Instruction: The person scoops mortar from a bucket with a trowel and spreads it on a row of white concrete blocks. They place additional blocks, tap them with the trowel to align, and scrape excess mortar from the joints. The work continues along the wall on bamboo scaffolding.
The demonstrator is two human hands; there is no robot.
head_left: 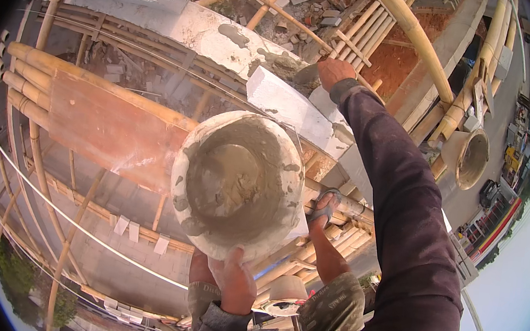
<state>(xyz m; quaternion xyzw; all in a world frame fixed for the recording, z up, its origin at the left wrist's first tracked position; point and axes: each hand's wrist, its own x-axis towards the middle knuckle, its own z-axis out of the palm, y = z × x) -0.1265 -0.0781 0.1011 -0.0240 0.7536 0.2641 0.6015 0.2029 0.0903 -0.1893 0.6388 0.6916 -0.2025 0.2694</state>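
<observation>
Here is the pale bucket, held out in front of the body at the centre of the view, its mouth turned up to the camera. Its long axis runs from mouth to base, more or less along the line of sight, so no sideways lean can be made out with certainty. Grey mortar is seen across its floor and smeared up its inner wall.

The near side is gripped by the left hand, thumb pressed to the edge; the fingers beneath cannot be fully seen. That hand is clearly the nearer one, touching the bucket, while the right hand is stretched well beyond it and to the right. From the right hand, then, the bucket lies to the left and back toward the body.

And out there, what appears to be a trowel is held in the closed right hand, its handle hidden. The blade is pointed left, its long axis set roughly along the white wall, just beside a patch of wet mortar on top. Between bucket and wall, a white block is seen lying aslant. Farther left, a reddish board is flanked by bamboo poles.
</observation>
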